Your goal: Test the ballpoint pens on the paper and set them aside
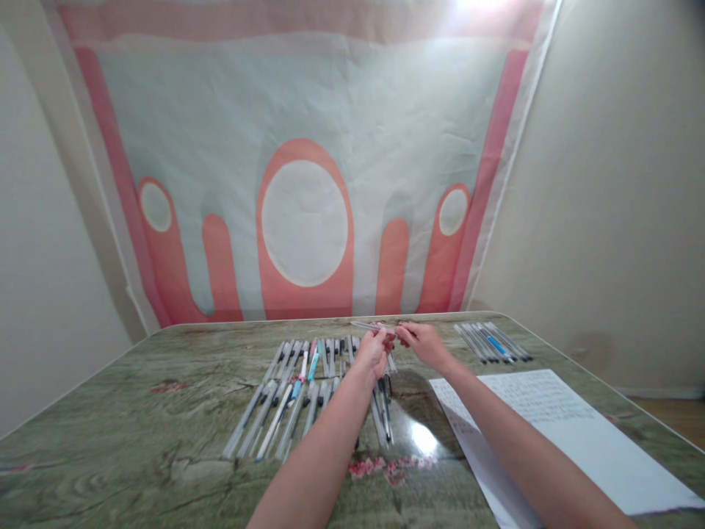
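Observation:
My left hand (375,353) is closed around the middle of a slim, clear pen (363,325), whose one end points left over the far part of the table. My right hand (423,344) pinches the right end of that same pen; its fingertips hide what is there. Below and left of my hands lie two rows of pens, an upper row (304,360) and a lower row (280,415). Most are clear with dark tips, and a few are pink, turquoise or white. My left forearm covers part of both rows.
At the right back lies another group of pens (472,342), with a blue one (499,345) among them. A sheet of paper with handwriting (578,433) lies under my right forearm. The wood-patterned table (110,433) reaches back to a wall hanging (308,95).

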Tool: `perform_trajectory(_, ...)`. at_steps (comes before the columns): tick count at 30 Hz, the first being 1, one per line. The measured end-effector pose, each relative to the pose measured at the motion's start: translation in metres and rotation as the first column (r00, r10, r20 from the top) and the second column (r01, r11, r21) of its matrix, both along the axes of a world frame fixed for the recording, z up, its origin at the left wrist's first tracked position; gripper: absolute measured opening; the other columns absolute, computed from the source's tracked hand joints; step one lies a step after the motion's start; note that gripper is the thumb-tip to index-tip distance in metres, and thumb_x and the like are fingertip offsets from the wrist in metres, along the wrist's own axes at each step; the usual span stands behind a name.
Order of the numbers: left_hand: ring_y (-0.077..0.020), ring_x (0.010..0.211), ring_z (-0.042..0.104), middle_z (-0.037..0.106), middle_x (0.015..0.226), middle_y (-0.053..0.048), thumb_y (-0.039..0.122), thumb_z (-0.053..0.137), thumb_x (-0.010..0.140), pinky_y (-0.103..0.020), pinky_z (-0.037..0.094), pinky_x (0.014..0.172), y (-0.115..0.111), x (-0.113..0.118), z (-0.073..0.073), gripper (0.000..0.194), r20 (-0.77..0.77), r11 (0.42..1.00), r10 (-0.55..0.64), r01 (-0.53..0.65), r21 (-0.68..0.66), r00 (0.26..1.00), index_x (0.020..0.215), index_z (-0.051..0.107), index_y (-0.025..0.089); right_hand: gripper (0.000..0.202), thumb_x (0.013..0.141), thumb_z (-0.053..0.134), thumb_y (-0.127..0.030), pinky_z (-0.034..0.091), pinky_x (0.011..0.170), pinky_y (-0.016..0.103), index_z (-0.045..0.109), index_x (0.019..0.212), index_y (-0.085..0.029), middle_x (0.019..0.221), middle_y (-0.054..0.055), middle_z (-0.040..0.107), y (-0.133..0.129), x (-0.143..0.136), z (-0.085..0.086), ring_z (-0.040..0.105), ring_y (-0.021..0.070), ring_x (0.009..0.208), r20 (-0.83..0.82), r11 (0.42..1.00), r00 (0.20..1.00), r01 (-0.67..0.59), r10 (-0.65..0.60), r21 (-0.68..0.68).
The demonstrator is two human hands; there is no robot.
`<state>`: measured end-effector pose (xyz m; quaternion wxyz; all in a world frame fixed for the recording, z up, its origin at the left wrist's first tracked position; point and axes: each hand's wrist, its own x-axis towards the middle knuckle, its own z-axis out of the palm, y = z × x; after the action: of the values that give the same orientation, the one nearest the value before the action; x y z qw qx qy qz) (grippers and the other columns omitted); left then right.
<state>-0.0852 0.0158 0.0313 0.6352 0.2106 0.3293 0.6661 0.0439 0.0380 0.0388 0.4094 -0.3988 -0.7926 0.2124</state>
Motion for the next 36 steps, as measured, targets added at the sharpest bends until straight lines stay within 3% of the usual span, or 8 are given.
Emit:
perform_trajectory(4,-0.0072,0.054,0.052,0.058,0.063,-0.001,0.015,0.057,0.075,-0.018,0.035,0.054,0.002,-0.0001,-0.0021,0.007,-0.011,1.0,-0.002,0.002,0.004,1.0,0.07,0.052,0.013,0.047,0.082,0.035,-0.052,0.038,0.051,0.022,0.059,0.065,-0.015,0.058,0.002,0.059,0.0021,-0.0008,-0.0028,0.052,0.012,0.052,-0.023,0.991,0.997,-0.076,0.074,-0.113)
perform_trajectory(9,-0.0068,0.056,0.053,0.058,0.063,-0.001,0.018,0.057,0.075,-0.017,0.035,0.053,0.0035,-0.0016,-0.0044,0.007,-0.029,0.999,0.008,-0.007,0.032,1.0,0.073,0.052,0.013,0.033,0.078,0.046,-0.047,0.037,0.056,0.022,0.056,0.076,-0.016,0.069,0.002,0.058,0.0012,-0.0007,-0.0032,0.05,0.0121,0.061,0.02,0.991,0.996,-0.088,0.087,0.096)
perform_trajectory(13,-0.0071,0.058,0.054,0.059,0.065,-0.001,0.016,0.055,0.076,-0.018,0.036,0.055,0.0037,-0.0017,-0.006,0.006,-0.037,0.999,-0.029,0.03,0.037,0.999,0.072,0.051,0.013,0.047,0.087,0.028,-0.044,0.036,0.056,0.023,0.052,0.058,-0.016,0.056,0.001,0.053,0.001,-0.0011,-0.005,0.048,0.0113,0.054,0.086,0.994,0.991,-0.101,0.099,0.027)
perform_trajectory(20,-0.0073,0.06,0.054,0.059,0.067,-0.001,0.017,0.056,0.075,-0.017,0.035,0.054,0.0052,-0.0015,-0.0088,0.005,-0.036,0.999,-0.008,0.01,0.04,0.999,0.073,0.053,0.013,0.031,0.083,0.039,-0.044,0.035,0.056,0.022,0.051,0.072,-0.017,0.064,0.0,0.054,0.0003,-0.0009,-0.003,0.047,0.0115,0.059,0.051,0.994,0.997,-0.069,0.065,0.079)
perform_trajectory(23,-0.0072,0.06,0.054,0.059,0.066,-0.001,0.016,0.056,0.076,-0.017,0.036,0.055,0.0052,-0.0012,-0.0092,0.006,-0.046,1.0,-0.02,0.02,0.017,0.999,0.072,0.052,0.013,0.04,0.087,0.028,-0.042,0.035,0.056,0.023,0.05,0.065,-0.017,0.059,0.0,0.053,0.0017,-0.0004,-0.004,0.047,0.011,0.055,0.061,0.996,0.994,-0.094,0.094,0.008)
perform_trajectory(28,-0.0066,0.058,0.053,0.059,0.066,-0.001,0.015,0.054,0.077,-0.017,0.035,0.053,0.0049,-0.0013,-0.0085,0.004,-0.043,1.0,0.003,-0.003,0.014,0.999,0.073,0.052,0.013,0.03,0.083,0.039,-0.045,0.036,0.054,0.022,0.05,0.076,-0.017,0.064,-0.001,0.055,0.0044,0.0009,-0.0072,0.049,0.0111,0.057,0.022,0.993,0.993,-0.117,0.118,-0.009)
perform_trajectory(32,-0.0071,0.059,0.054,0.059,0.066,-0.002,0.015,0.054,0.076,-0.017,0.036,0.054,0.0043,-0.0007,-0.0085,0.004,-0.045,1.0,-0.018,0.018,0.016,0.999,0.073,0.052,0.013,0.043,0.086,0.028,-0.046,0.037,0.055,0.023,0.049,0.064,-0.017,0.057,-0.001,0.052,0.0054,0.0012,-0.0086,0.048,0.011,0.053,0.039,0.99,0.991,-0.128,0.131,-0.065)
perform_trajectory(36,-0.0076,0.061,0.054,0.059,0.068,-0.001,0.016,0.056,0.075,-0.017,0.036,0.055,0.0048,0.0001,-0.0094,0.005,-0.052,1.0,-0.011,0.013,0.024,0.999,0.073,0.052,0.014,0.036,0.083,0.036,-0.048,0.038,0.053,0.022,0.051,0.073,-0.017,0.062,-0.001,0.055,0.0068,0.002,-0.0104,0.05,0.0109,0.055,-0.018,0.986,0.991,-0.133,0.131,-0.104)
